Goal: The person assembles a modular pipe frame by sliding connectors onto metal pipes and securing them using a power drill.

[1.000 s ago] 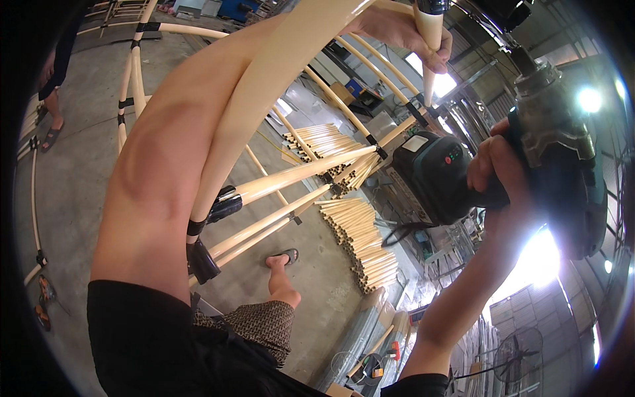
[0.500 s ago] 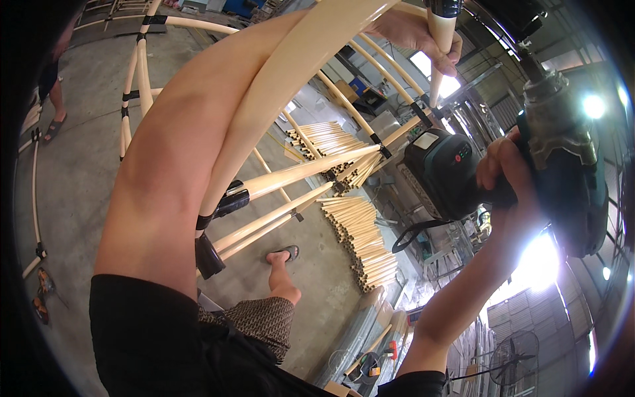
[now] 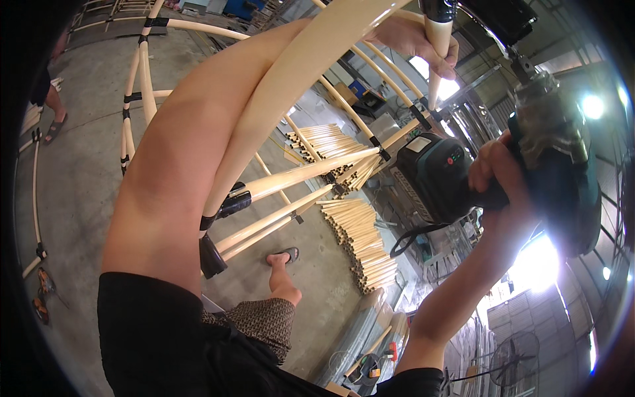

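Observation:
My left arm reaches up past a thick cream pipe (image 3: 284, 86) that crosses close in front of me. At the top right, my left hand (image 3: 420, 47) is closed round a slimmer cream upright pipe (image 3: 439, 34), just below a black joint (image 3: 442, 8). My right hand (image 3: 497, 173) grips the handle of a dark teal and black cordless impact driver (image 3: 552, 149), raised at the right. Its battery (image 3: 430, 175) faces me, and its nose points up toward a black fitting (image 3: 506, 20). Whether the nose touches that fitting, I cannot tell.
Cream pipes with black joints (image 3: 380, 147) form a frame around me. Stacks of cut cream pipes (image 3: 360, 245) lie on the floor. Another person's leg (image 3: 56, 106) shows at the far left. An orange and black tool (image 3: 43, 291) lies lower left; a fan (image 3: 514, 357) stands lower right.
The impact driver and my right hand have shifted slightly left. My left forearm has moved a little to the right, while my left hand keeps its hold on the pipe.

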Available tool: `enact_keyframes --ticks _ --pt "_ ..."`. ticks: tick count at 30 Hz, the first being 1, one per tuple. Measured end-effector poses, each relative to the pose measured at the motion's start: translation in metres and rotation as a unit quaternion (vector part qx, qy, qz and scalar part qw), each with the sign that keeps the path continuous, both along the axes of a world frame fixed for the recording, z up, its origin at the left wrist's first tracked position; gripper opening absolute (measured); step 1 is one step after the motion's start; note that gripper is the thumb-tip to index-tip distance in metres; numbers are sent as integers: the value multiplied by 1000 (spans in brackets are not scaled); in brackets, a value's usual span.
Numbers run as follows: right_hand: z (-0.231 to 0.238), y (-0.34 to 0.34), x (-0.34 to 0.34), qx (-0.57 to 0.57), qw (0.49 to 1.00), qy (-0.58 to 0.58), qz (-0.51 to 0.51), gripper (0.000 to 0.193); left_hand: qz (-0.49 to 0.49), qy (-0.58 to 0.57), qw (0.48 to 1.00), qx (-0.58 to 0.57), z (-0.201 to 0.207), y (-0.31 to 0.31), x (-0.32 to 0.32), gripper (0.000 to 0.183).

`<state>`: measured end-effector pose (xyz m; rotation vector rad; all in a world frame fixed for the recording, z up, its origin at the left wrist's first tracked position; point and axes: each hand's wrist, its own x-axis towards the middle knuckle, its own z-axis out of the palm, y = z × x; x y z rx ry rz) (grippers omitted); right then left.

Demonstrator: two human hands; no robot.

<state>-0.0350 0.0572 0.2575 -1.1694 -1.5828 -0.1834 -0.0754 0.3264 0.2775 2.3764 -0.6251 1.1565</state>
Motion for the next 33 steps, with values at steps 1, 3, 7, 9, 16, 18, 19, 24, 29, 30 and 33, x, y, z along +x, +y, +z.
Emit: enact_keyframes --ticks 1,3,7,9,16,18,19,24,29,30,33 --pt "-1 -1 -1 4 1000 -6 -5 23 -4 -1 1000 -1 3 -1 1 51" --pt "0 0 -1 -3 1000 -11 5 23 -2 -5 1000 0 6 -1 0 51" --pt "2 2 -1 -8 1000 -15 19 22 -2 -6 1000 3 12 -2 -1 52" --pt "0 3 -4 4 1000 -20 5 22 -4 -8 1000 3 13 -2 2 53" --pt "-2 0 -12 -41 997 57 9 22 -7 -11 1000 9 14 -3 3 55" --pt "-3 -1 -11 -39 997 64 6 23 -6 -12 1000 12 18 -2 6 56" --pt "-2 -1 -8 -36 998 48 3 23 -3 -15 1000 14 18 -3 6 56" --pt "5 0 6 -33 998 -60 -9 25 16 -24 999 25 24 -4 0 57" --pt "0 -4 8 -7 996 -73 -57 17 16 -31 999 21 13 -10 28 59" --pt "3 -11 14 -74 986 -96 -115 34 12 -37 999 13 7 -11 39 59" --pt "27 -13 -3 -28 972 -193 -131 36 83 -48 994 42 28 -8 -1 60"
